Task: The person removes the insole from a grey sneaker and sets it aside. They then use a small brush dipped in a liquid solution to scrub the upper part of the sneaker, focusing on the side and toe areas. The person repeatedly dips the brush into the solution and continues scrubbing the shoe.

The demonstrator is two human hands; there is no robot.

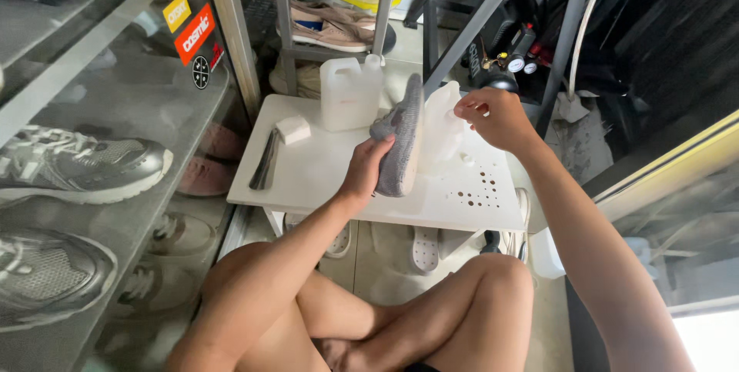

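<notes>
White table [308, 176], left hand [366, 168] gripping grey shoe [400, 145], right hand [496, 114] on translucent jug [440, 130]

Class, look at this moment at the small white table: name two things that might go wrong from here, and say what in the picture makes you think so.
1. The left hand holds the grey shoe up on edge; it might slip and knock the white jug behind it.
2. The right hand grips the translucent jug at its top, close to the shoe; if tilted, liquid might spill across the table.
</notes>
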